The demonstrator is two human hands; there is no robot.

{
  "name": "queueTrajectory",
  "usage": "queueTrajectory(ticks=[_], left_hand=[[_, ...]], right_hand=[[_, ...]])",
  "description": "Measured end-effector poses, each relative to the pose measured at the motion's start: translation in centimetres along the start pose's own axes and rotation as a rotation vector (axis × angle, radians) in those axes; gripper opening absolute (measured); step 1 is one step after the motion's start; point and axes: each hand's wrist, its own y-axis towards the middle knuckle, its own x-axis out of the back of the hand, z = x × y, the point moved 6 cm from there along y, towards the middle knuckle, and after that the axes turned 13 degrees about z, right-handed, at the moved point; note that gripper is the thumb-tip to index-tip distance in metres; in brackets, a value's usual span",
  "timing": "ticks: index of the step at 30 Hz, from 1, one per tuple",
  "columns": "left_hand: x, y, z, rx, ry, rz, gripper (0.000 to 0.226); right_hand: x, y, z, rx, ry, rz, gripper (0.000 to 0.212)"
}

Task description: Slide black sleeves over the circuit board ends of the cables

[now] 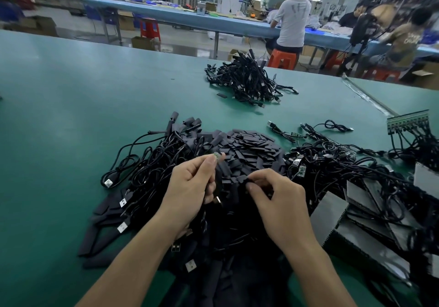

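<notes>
The green counter point(71, 116) fills most of the view. On its near part lies a wide heap of black cables point(147, 164) with USB plugs, and it spreads from the left side until under both forearms. At the right there is a second tangle of cables point(344, 164); some of them end in small green circuit boards that are bare. Between these two masses sits the pile of black sleeves point(251, 147), flat short pieces thrown one over another. Farther back on the counter, well apart from the rest, is a smaller bundle of cables point(249, 81). Grey shiny sheets point(332, 211) lie at the right edge, partly under the tangle, and a strip of joined circuit boards point(408, 120) lies behind them with cables coming out of it.

The left grip point(190, 183) is over the near edge of the sleeve pile. Its thumb and forefinger pinch one cable just below the circuit board end point(216, 156), which points up and away, without sleeve on it. The other fingers are curled around the cable lower down.

The right grip point(278, 199) is just beside it, with curled fingers, and it pinches one black sleeve point(244, 180) at the near edge of the pile. This sleeve and the board end are near but apart.
</notes>
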Motion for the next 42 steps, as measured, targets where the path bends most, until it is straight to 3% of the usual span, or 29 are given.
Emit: queueTrajectory(ticks=[4, 7, 13, 19, 22, 28, 31, 37, 40, 42], left_hand=[[0.2, -0.2, -0.3, -0.009, -0.015, -0.007, 0.022], [0.4, -0.2, -0.2, 0.007, -0.068, -0.016, 0.021], [0.2, -0.4, -0.4, -0.024, -0.029, -0.005, 0.025], [0.2, -0.5, -0.4, -0.021, -0.025, -0.012, 0.021], [0.3, -0.4, -0.4, -0.015, -0.013, -0.013, 0.018], [0.3, -0.5, -0.1, 0.013, 0.002, -0.018, 0.017], [0.4, -0.5, 0.1, 0.019, -0.009, -0.030, 0.019], [0.4, -0.5, 0.0, 0.017, -0.010, -0.023, 0.020], [0.5, -0.5, 0.0, 0.017, 0.006, -0.026, 0.020], [0.5, -0.4, 0.0, 0.014, 0.008, -0.025, 0.020]], right_hand=[[1.0, -0.3, -0.1, 0.022, 0.152, -0.174, 0.029], [1.2, -0.3, -0.3, 0.017, 0.240, -0.211, 0.042], [0.7, -0.2, -0.3, 0.016, 0.277, -0.152, 0.029], [-0.2, 0.1, -1.0, -0.102, 0.083, -0.041, 0.014], [-0.2, 0.7, -0.2, -0.098, -0.195, -0.004, 0.011], [-1.5, 3.0, 0.8, -0.190, -0.437, 0.282, 0.044], [-2.4, 3.7, 0.6, -0.272, -0.548, 0.406, 0.047], [-2.1, 3.2, 0.7, -0.214, -0.383, 0.161, 0.021], [-1.9, 2.6, 0.6, -0.152, -0.412, 0.059, 0.018], [-2.4, 2.6, 0.7, -0.124, -0.467, 0.092, 0.025]])
